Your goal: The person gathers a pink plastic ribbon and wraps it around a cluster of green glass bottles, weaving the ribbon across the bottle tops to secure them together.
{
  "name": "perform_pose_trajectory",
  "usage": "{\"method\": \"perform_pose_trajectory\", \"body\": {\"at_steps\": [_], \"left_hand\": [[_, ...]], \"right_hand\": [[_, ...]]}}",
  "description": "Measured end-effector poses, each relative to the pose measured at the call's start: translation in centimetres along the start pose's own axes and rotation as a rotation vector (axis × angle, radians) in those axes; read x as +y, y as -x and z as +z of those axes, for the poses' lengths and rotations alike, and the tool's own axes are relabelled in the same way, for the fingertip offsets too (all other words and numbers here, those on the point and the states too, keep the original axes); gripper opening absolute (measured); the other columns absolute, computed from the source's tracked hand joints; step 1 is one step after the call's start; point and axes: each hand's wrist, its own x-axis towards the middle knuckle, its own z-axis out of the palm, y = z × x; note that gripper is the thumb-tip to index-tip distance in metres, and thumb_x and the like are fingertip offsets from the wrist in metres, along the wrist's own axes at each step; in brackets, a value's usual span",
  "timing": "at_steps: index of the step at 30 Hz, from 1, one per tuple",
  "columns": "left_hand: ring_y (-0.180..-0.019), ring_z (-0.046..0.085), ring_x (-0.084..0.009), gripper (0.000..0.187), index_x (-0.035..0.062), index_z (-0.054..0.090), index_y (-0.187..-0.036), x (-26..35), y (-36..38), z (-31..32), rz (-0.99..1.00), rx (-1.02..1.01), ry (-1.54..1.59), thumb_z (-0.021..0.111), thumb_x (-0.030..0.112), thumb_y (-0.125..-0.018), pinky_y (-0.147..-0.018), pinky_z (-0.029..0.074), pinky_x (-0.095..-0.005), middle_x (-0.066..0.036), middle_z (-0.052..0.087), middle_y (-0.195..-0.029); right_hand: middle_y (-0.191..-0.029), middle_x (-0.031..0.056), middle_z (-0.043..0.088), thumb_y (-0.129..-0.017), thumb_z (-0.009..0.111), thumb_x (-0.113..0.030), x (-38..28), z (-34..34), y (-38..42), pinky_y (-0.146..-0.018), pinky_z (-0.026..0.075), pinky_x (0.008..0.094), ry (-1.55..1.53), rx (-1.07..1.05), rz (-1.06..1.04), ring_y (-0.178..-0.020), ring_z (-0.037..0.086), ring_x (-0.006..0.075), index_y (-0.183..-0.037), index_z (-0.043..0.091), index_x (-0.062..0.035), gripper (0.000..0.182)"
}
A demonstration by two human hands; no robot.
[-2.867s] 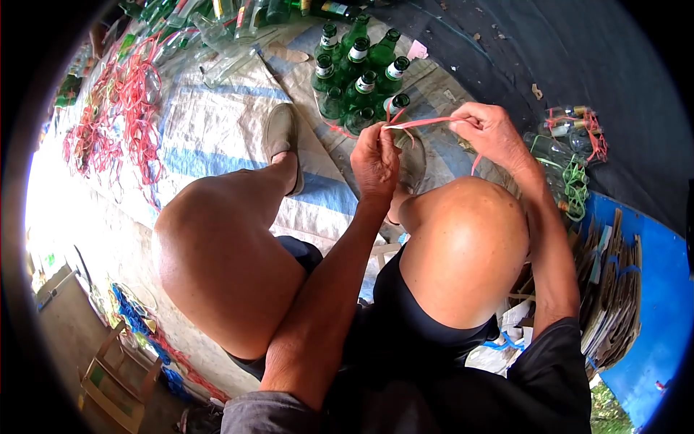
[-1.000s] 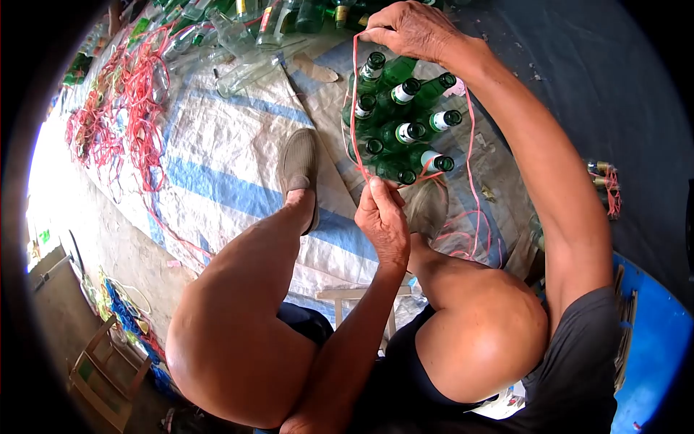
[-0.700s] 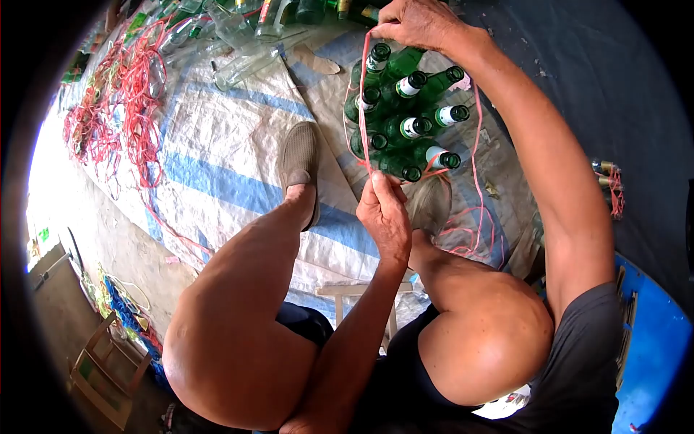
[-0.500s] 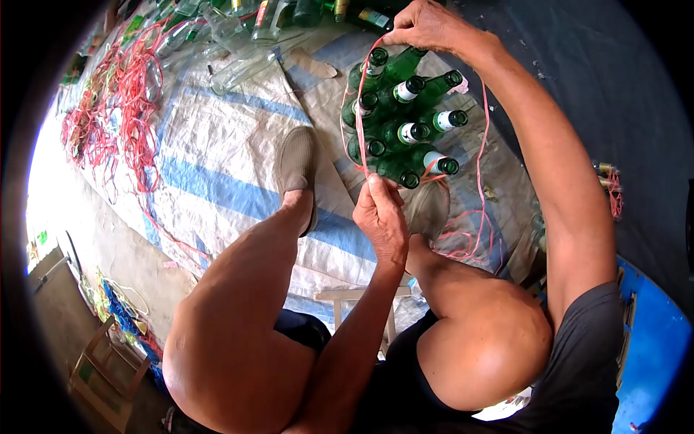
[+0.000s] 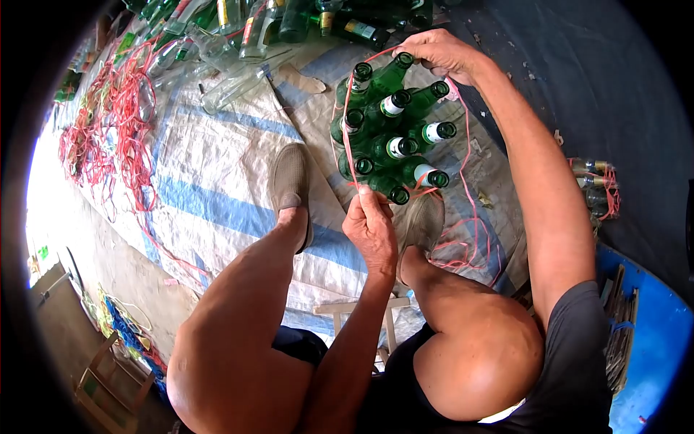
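The left hand (image 5: pixel 370 231) is pinching a strand of thin pink plastic twine (image 5: pixel 348 150) just beside the near edge of the bunched green glass bottles (image 5: pixel 395 106), while the right hand (image 5: pixel 437 52), well apart, is gripping it at their far side. The bottles are standing close together on the ground, between the hands. The strand is running over the necks on their left, so it could slip off or snag on a rim if pulled unevenly; a hard tug could tip an outer bottle. The loose tail is trailing near the right grey shoe (image 5: pixel 424 217), where a foot could be catching it.

Underneath, a wrinkled white woven sheet with blue stripes (image 5: pixel 217 145) is covering the ground, its folds offering uneven footing. Beyond, loose bottles (image 5: pixel 254 32) are lying heaped, tangled pink cord (image 5: pixel 135 119) is spreading leftward, and dark fabric (image 5: pixel 557 94) is stretching rightward beyond the bottles.
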Motion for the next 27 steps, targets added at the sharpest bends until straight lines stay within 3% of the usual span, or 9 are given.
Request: {"method": "perform_pose_trajectory", "body": {"at_steps": [4,5,9,13,16,19,22,23,27], "left_hand": [[-0.053,0.037,-0.0026,0.045,0.0073,0.057,-0.074,-1.0,-0.6,0.0,0.056,-0.009,-0.021,0.053,0.033,-0.111,-0.048,0.027,-0.0223,0.006,0.047,-0.061],[-0.053,0.037,-0.0024,0.046,0.0074,0.056,-0.073,-1.1,-0.7,0.0,0.054,-0.011,-0.016,0.053,0.033,-0.111,-0.048,0.027,-0.0222,0.006,0.047,-0.062],[-0.055,0.037,-0.0015,0.046,0.0074,0.056,-0.072,-0.8,-1.0,0.2,0.054,-0.009,-0.015,0.056,0.033,-0.11,-0.049,0.026,-0.0215,0.007,0.048,-0.063],[-0.056,0.037,-0.0007,0.044,0.0068,0.059,-0.073,-1.1,-1.3,0.2,0.109,-0.014,-0.021,0.058,0.032,-0.109,-0.05,0.026,-0.0208,0.008,0.048,-0.064],[-0.058,0.04,-0.0014,0.043,0.0054,0.059,-0.074,-0.8,-1.4,0.0,0.101,-0.025,-0.051,0.058,0.03,-0.109,-0.052,0.029,-0.0211,0.006,0.051,-0.065],[-0.061,0.045,-0.003,0.041,0.0035,0.059,-0.076,-0.7,-1.4,-0.1,0.073,-0.041,-0.043,0.057,0.026,-0.11,-0.055,0.036,-0.0213,0.003,0.056,-0.069],[-0.061,0.046,-0.0026,0.04,0.0038,0.059,-0.077,-0.5,-1.4,-0.1,0.042,-0.043,-0.033,0.056,0.025,-0.11,-0.055,0.036,-0.0205,0.003,0.057,-0.069],[-0.06,0.045,-0.0025,0.037,0.0041,0.059,-0.08,-0.4,-1.3,-0.2,0.058,-0.047,-0.047,0.056,0.025,-0.11,-0.054,0.035,-0.0202,0.003,0.056,-0.069],[-0.058,0.042,-0.0018,0.035,0.0049,0.06,-0.085,-0.6,0.3,-0.5,0.052,-0.014,-0.078,0.051,0.026,-0.112,-0.053,0.033,-0.0198,0.003,0.056,-0.069]], "right_hand": [[-0.085,-0.008,0.062,-0.099,0.07,-0.026,4.4,-0.6,-0.1,-0.058,0.04,0.0212,-0.133,-0.004,-0.024,-0.068,0.051,0.0027,-0.111,0.075,-0.0081,0.023],[-0.094,-0.0051,0.068,-0.099,0.069,-0.024,4.8,-0.6,0.6,-0.068,0.047,0.0213,-0.166,-0.003,-0.005,-0.081,0.06,0.0043,-0.116,0.075,-0.0074,0.025],[-0.103,-0.0018,0.073,-0.095,0.07,-0.021,5.7,0.6,3.0,-0.072,0.053,0.0226,-0.473,0.051,-0.025,-0.087,0.063,0.0048,-0.118,0.076,-0.0103,0.026],[-0.098,-0.0019,0.074,-0.088,0.077,-0.02,6.9,1.8,4.0,-0.065,0.051,0.0238,-0.576,0.171,0.001,-0.081,0.066,0.0073,-0.113,0.078,-0.0091,0.027],[-0.089,-0.0055,0.071,-0.089,0.077,-0.02,8.0,1.3,4.7,-0.063,0.045,0.0228,-0.544,0.201,0.004,-0.075,0.06,0.005,-0.108,0.079,-0.0082,0.022],[-0.081,-0.0081,0.066,-0.092,0.076,-0.022,8.7,2.5,5.3,-0.061,0.039,0.0221,-0.508,0.354,-0.167,-0.071,0.052,0.0025,-0.102,0.08,-0.0076,0.018],[-0.083,-0.007,0.061,-0.097,0.07,-0.02,8.9,2.6,7.4,-0.053,0.033,0.0186,-0.372,0.406,-0.15,-0.066,0.047,0.0012,-0.109,0.077,-0.0087,0.018],[-0.076,-0.0075,0.061,-0.096,0.072,-0.027,9.2,2.9,8.0,-0.064,0.04,0.0211,-0.341,0.445,-0.174,-0.072,0.05,0.0018,-0.099,0.078,-0.0054,0.022],[-0.073,-0.004,0.06,-0.098,0.07,-0.029,9.5,4.4,10.1,-0.062,0.043,0.025,-0.205,0.624,-0.168,-0.069,0.051,0.0047,-0.096,0.075,-0.0018,0.028]]}}
